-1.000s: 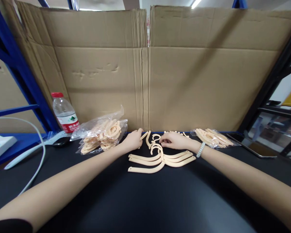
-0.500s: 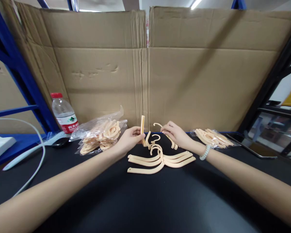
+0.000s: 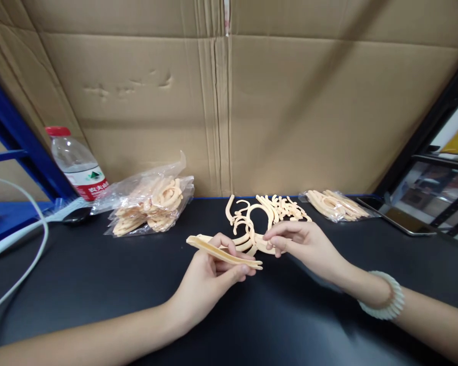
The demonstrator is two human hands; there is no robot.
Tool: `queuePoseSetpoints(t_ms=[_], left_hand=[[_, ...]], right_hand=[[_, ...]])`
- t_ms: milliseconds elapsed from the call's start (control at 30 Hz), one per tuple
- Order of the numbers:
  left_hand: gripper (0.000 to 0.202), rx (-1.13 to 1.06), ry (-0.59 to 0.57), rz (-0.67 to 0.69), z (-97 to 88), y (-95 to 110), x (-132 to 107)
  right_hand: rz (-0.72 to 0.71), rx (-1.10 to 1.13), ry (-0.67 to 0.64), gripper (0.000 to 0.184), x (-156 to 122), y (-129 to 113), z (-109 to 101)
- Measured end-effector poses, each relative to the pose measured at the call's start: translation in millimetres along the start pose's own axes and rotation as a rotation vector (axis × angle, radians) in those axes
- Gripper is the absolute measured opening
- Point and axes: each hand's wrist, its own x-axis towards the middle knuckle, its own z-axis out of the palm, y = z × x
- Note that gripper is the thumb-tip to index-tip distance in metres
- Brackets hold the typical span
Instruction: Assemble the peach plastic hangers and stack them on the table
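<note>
My left hand (image 3: 206,279) is closed around a cream hanger arm (image 3: 217,251), a grooved, slightly bent strip tilted down to the right. My right hand (image 3: 315,251) pinches a cream hanger hook (image 3: 257,207), whose large curve rises left of the fingertips. A small gap separates the two pieces. Behind both hands, partly hidden, lie assembled hangers (image 3: 241,244) with their arms spread. Loose hanger parts (image 3: 290,208) are heaped farther back, and a single curved piece (image 3: 229,209) lies to their left.
A clear bag of hanger parts (image 3: 148,208) lies at the left, beside a water bottle (image 3: 78,168). Another bagged set (image 3: 336,204) and a phone (image 3: 399,218) are at the right. A cardboard wall (image 3: 309,117) closes off the back; a white cable (image 3: 41,254) curves at far left.
Both hands have come back toward me, in front of the assembled hangers. The hanger arm has turned from upright to nearly level, and the hook has come nearer. The view has tipped downward.
</note>
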Motion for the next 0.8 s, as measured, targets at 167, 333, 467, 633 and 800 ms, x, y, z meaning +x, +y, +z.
queuePoseSetpoints(t_ms=[167, 333, 467, 633, 800], left_hand=[[0.027, 0.061, 0.032, -0.007, -2.9, -2.0, 2.7], [0.019, 0.102, 0.031, 0.015, -2.9, -0.6, 1.7], [0.019, 0.105, 0.049, 0.013, -2.4, 0.3, 1.8], [0.016, 0.124, 0.067, 0.034, -0.8, 0.3, 0.3], [0.013, 0.188, 0.087, 0.089, -0.2, 1.0, -1.6]], right_hand=[[0.097, 0.325, 0.098, 0.021, -8.2, -3.0, 11.4], [0.246, 0.52, 0.046, 0.044, -14.0, -1.1, 16.7], [0.231, 0.548, 0.003, 0.016, -15.3, 5.2, 18.9], [0.237, 0.494, -0.047, 0.011, -16.3, 7.2, 21.3], [0.31, 0.539, -0.144, 0.011, -17.9, 4.8, 24.0]])
